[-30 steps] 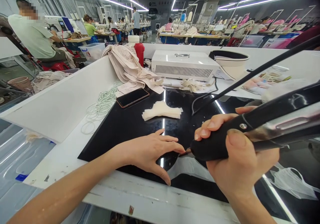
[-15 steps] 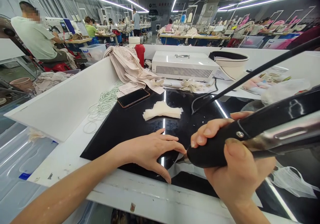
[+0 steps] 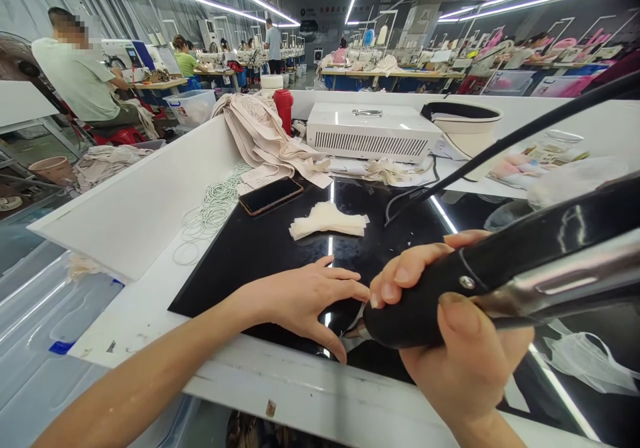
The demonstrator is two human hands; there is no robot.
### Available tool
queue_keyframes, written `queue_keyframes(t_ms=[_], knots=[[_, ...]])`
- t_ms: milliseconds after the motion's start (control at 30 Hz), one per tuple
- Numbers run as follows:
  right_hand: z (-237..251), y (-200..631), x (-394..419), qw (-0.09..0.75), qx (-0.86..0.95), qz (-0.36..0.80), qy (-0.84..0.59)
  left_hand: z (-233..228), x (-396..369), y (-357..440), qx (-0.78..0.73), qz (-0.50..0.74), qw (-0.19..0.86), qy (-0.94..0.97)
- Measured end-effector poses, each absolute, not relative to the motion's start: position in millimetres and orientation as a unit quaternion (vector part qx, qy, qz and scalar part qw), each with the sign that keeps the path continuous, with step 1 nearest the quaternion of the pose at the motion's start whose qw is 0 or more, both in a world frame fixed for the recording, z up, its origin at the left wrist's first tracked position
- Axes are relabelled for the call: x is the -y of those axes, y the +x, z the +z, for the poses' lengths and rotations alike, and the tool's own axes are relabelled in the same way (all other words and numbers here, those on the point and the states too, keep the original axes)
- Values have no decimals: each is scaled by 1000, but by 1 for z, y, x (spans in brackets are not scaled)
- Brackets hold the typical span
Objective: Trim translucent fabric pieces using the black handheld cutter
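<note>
Cutting step in hand, judged: left hand (image 3: 305,298) lies open, flat on black tabletop (image 3: 250,248); right hand (image 3: 450,341) grips black tool handle (image 3: 425,305); next needs steady tip guidance.

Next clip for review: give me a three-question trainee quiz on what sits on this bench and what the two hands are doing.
1. True or false: the right hand grips the black-handled tool.
2. Which lies nearest the dark smartphone? A) the red flask B) the pile of white elastic loops C) the white metal box with vents
3. Fill in: the left hand lies with fingers spread on the glossy ____ worktop.

Key: 1 true. 2 B. 3 black.
</note>
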State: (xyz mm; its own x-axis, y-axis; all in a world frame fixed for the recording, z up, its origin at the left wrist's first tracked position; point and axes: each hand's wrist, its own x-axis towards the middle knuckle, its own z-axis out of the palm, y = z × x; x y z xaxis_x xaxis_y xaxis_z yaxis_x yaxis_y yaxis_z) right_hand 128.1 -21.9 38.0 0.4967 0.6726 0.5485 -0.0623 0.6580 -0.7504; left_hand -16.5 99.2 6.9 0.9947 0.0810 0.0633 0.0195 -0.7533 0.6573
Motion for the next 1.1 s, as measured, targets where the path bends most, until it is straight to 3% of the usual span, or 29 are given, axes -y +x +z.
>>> queue_keyframes(t_ms=[233, 400, 600, 733, 1100], knots=[[48, 149, 22, 828, 400, 188, -344, 10, -104, -26, -4, 65, 336, 940], [55, 173, 29, 835, 369, 159, -377, 10, -119, -30, 0, 105, 218, 970], [47, 177, 30, 839, 383, 146, -358, -2, -124, -30, -121, 226, 70, 964], [46, 179, 27, 840, 392, 137, -349, -2, -98, -14, -128, 271, 137, 944], [34, 187, 23, 835, 387, 132, -369, -6, -59, 25, -191, 133, 238, 943]])
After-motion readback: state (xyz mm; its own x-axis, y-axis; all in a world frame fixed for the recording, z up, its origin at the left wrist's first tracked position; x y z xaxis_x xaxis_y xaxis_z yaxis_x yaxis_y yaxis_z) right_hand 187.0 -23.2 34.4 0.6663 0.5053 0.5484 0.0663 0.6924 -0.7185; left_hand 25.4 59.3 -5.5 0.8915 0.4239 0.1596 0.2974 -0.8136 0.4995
